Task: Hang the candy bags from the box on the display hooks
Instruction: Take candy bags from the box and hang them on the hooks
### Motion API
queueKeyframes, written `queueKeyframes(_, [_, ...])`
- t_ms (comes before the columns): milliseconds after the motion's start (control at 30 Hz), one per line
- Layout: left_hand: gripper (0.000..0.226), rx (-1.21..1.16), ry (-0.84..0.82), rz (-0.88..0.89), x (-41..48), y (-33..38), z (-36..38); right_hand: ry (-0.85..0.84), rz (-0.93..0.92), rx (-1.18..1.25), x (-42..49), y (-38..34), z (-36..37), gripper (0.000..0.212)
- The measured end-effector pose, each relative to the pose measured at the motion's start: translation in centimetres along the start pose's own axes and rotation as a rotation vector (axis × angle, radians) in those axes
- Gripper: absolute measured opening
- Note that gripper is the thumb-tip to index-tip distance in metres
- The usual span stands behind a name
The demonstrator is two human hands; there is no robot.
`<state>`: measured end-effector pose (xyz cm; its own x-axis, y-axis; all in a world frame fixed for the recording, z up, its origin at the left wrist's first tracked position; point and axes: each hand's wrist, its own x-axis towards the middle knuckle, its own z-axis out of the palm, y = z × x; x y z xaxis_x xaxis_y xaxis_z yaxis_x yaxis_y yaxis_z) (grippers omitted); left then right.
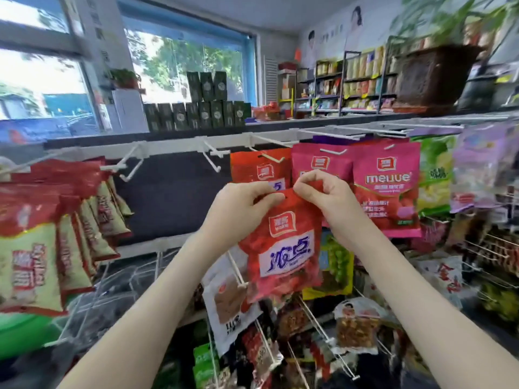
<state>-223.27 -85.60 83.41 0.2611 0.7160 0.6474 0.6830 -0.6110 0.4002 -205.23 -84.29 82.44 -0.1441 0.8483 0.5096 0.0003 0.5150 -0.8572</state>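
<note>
Shop windows fill the back left, with stacked dark green cartons [207, 108] on the counter top and stocked shelves [362, 80] far right. Below the counter runs a row of white wire display hooks [212, 157] on a dark panel. Both hands hold up a glossy red candy bag with a white label [283, 248] in front of this row. The left hand [241, 203] pinches the bag's top edge left of its hanging hole. The right hand [325, 197] pinches the top edge on the right. The bag is not on any hook. It overlaps an orange-red bag [258, 169] that hangs just behind. Pink foil bags [386, 192] hang beside it to the right, and red-and-cream packets [42, 248] hang at far left.
</note>
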Motion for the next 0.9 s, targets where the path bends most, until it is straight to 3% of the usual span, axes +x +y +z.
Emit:
queueKeyframes(100, [0.024, -0.008, 0.002, -0.064, 1.9, -0.3, -1.3, -0.021, 0.062, 0.015, 1.9, -0.4, 0.7, 0.016])
queueKeyframes(233, [0.029, -0.030, -0.065, -0.177, 4.2, -1.0, -0.8, 0.069, 0.087, 0.033, 3.9, 0.0, 0.5, 0.017])
queueKeyframes(500, [0.010, -0.246, 0.102, -0.249, 6.8, -2.1, 1.0, 0.196, 0.066, 0.080, 7.1, 0.2, -1.4, 0.021])
queueKeyframes(767, [0.014, -0.289, 0.228, -0.346, 7.8, -3.2, 2.6, 0.185, 0.102, 0.086, 9.2, 1.4, -1.3, 0.014])
queueKeyframes(900, [0.015, -0.217, 0.249, -0.378, 7.9, -4.3, 3.0, 0.190, 0.125, -0.066, 10.0, 2.8, -0.7, 0.011])
